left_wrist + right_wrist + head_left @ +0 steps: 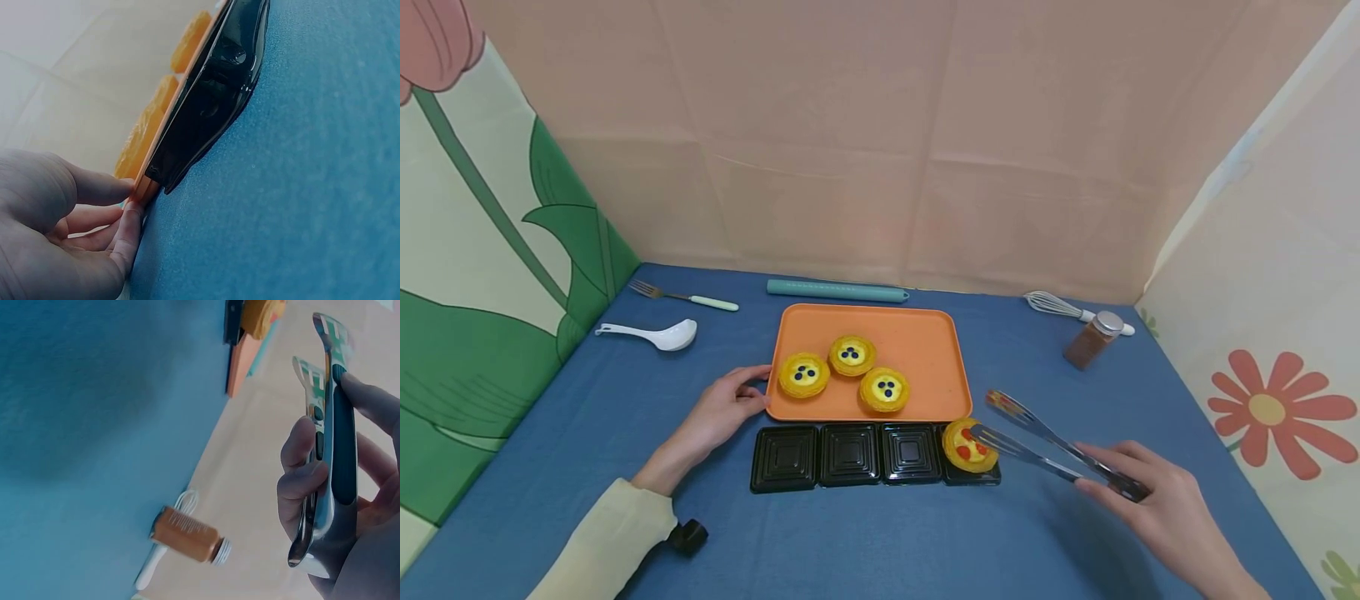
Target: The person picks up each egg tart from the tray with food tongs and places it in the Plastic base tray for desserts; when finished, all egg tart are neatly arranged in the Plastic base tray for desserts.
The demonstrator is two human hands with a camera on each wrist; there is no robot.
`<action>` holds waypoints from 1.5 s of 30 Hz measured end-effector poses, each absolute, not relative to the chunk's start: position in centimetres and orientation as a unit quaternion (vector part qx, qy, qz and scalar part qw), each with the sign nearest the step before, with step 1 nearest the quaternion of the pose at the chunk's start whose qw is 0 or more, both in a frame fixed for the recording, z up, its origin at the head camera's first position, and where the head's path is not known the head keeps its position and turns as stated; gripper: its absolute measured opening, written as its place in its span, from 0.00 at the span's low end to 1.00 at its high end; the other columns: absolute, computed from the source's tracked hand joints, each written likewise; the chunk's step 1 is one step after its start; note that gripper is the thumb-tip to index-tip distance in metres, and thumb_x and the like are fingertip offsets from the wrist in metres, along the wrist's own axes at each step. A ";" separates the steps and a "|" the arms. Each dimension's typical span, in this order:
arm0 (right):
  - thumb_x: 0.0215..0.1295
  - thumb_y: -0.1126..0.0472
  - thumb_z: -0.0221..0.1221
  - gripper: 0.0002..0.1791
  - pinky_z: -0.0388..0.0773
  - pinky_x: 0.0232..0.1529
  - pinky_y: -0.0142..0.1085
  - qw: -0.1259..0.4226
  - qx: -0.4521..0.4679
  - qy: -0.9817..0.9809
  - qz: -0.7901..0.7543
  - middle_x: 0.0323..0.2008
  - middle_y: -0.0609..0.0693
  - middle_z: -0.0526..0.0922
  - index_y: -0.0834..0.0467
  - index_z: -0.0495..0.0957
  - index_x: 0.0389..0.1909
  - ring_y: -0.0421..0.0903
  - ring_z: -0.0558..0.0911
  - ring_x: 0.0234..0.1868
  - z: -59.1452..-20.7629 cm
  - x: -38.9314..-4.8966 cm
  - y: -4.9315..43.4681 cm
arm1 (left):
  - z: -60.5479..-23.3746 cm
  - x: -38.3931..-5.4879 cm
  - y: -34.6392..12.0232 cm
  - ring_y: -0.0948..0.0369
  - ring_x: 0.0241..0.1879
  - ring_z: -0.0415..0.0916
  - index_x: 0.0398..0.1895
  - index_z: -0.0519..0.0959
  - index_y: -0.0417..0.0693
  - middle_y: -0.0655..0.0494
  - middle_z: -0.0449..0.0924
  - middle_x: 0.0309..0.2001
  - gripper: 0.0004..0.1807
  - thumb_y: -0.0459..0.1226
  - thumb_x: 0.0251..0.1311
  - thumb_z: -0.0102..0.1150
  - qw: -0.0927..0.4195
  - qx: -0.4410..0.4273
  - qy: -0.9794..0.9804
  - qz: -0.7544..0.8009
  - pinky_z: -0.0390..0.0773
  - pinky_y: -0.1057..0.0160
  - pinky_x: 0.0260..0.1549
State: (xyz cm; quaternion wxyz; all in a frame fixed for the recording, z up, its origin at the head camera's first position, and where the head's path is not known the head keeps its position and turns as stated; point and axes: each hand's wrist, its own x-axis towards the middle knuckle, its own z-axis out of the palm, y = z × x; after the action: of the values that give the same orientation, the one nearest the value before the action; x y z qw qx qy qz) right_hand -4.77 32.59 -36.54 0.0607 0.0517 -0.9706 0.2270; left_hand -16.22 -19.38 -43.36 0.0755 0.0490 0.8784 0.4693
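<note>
My left hand (pixel 722 412) pinches the left edge of an orange tray (pixel 917 342) between thumb and fingers, seen close up in the left wrist view. Three tarts with blueberry-like dots, one of them a front tart (pixel 884 390), lie on that tray. In front of it is a black plastic tray (pixel 850 454) with several square compartments. A tart with red pieces (pixel 958 442) sits in the rightmost compartment. Metal tongs (pixel 340 444) are gripped in my right hand (pixel 1157 500), their arms spread. One tong tip overlaps the red-topped tart in the head view.
A fork (pixel 715 303) and a white ladle (pixel 676 336) lie at the left. Behind the orange tray lies a teal stick (pixel 838 290). At the right stand a brown spice bottle (pixel 1086 343) and, behind it, a lying whisk (pixel 1056 305). Fabric walls border the blue tabletop (pixel 850 542).
</note>
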 end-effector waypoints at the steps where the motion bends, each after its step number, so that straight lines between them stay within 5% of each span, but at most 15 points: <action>1: 0.60 0.43 0.70 0.24 0.70 0.24 0.33 0.064 0.057 -0.970 0.228 0.36 0.42 0.79 0.45 0.85 0.57 0.39 0.73 0.27 -36.5 -5.0 32.4 | -43.3 -16.2 -19.4 0.52 0.48 0.74 0.73 0.66 0.37 0.40 0.68 0.65 0.29 0.33 0.71 0.57 0.075 0.049 0.879 0.469 0.74 0.52 0.49; 16: 0.56 0.55 0.75 0.22 0.72 0.24 0.32 0.074 0.154 -0.957 0.232 0.35 0.40 0.78 0.49 0.87 0.53 0.35 0.74 0.26 -36.2 -8.9 28.7 | -43.5 -16.3 -19.4 0.52 0.48 0.74 0.73 0.66 0.38 0.40 0.68 0.66 0.29 0.34 0.71 0.58 0.076 0.046 0.878 0.470 0.74 0.52 0.50; 45: 0.62 0.50 0.71 0.23 0.73 0.24 0.34 -0.005 0.196 -0.955 0.224 0.36 0.45 0.79 0.50 0.85 0.58 0.37 0.74 0.26 -38.3 -14.1 26.2 | -43.6 -16.3 -19.4 0.52 0.48 0.75 0.73 0.66 0.37 0.40 0.68 0.66 0.29 0.33 0.71 0.58 0.072 0.049 0.877 0.472 0.75 0.52 0.50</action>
State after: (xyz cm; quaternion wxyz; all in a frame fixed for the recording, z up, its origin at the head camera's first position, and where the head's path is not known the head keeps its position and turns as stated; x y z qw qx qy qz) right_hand -14.12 26.20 -38.28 -0.0046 0.1959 -0.9547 0.2237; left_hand -16.26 -19.39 -43.56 0.0723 0.0489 0.8774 0.4718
